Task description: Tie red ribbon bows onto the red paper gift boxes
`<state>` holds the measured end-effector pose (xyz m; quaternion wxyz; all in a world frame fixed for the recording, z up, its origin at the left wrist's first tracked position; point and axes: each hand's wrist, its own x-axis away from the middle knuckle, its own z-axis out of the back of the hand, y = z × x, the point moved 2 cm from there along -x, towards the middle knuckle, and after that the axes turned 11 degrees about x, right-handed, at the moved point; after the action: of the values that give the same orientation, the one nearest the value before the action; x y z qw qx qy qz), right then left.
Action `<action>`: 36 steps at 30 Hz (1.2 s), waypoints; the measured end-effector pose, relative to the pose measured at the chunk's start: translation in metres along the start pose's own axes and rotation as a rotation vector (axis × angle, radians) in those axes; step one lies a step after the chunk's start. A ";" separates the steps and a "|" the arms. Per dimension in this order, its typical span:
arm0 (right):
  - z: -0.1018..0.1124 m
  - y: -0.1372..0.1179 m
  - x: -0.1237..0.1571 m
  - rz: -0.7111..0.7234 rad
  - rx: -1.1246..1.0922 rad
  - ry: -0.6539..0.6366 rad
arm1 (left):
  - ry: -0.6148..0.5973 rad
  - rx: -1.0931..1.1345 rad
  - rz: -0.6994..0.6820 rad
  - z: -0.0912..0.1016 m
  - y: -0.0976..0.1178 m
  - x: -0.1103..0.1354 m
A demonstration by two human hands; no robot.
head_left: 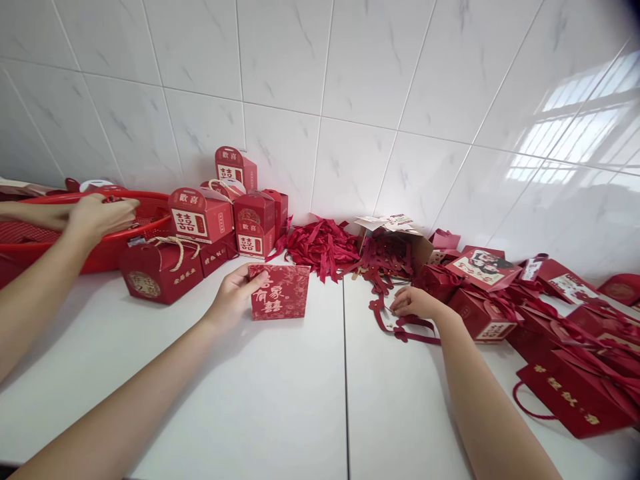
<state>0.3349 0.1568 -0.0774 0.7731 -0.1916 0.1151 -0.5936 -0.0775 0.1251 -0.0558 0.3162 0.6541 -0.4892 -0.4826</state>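
White tabletop: left hand pinches a red printed card piece above it, no handle showing; right hand at dark-red flower-shaped straps, grip unclear. Shaped red cardboard boxes stand both sides.

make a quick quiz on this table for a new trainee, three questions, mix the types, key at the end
1. Which of the person's own hands holds the red printed piece?
2. Fill in: the ribbon pile lies to the ____ of the open cardboard box.
3. True or false: the right hand is inside the red basket.

Key
1. The left hand.
2. left
3. False; it is at the dark red straps.
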 end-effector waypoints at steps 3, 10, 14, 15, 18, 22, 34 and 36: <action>-0.001 -0.001 -0.001 -0.007 0.004 0.101 | 0.009 -0.028 -0.013 -0.001 0.002 0.001; 0.014 -0.017 0.000 0.038 -0.088 0.408 | 0.029 -0.166 -0.033 -0.006 0.009 0.007; 0.042 -0.048 0.014 0.106 -0.175 0.603 | 0.039 -0.250 -0.096 -0.006 0.012 0.011; 0.049 -0.060 0.020 0.138 -0.206 0.651 | 0.064 -0.258 -0.123 -0.007 0.015 0.010; 0.069 -0.100 0.045 0.305 -0.366 0.762 | 0.179 -0.253 -0.249 -0.020 0.041 0.003; 0.083 -0.154 0.080 0.544 -0.536 0.824 | 0.108 -0.257 -0.446 -0.070 0.108 0.000; 0.069 -0.233 0.131 0.864 -0.583 0.772 | -0.224 -0.476 -0.842 -0.152 0.168 0.088; 0.067 -0.235 0.134 0.858 -0.673 0.728 | -0.247 -0.510 -0.876 -0.153 0.165 0.091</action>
<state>0.1927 -0.0131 0.0909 0.7509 -0.1468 0.6149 -0.1909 0.0158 -0.0233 0.1121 0.1738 0.6377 -0.0700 -0.7471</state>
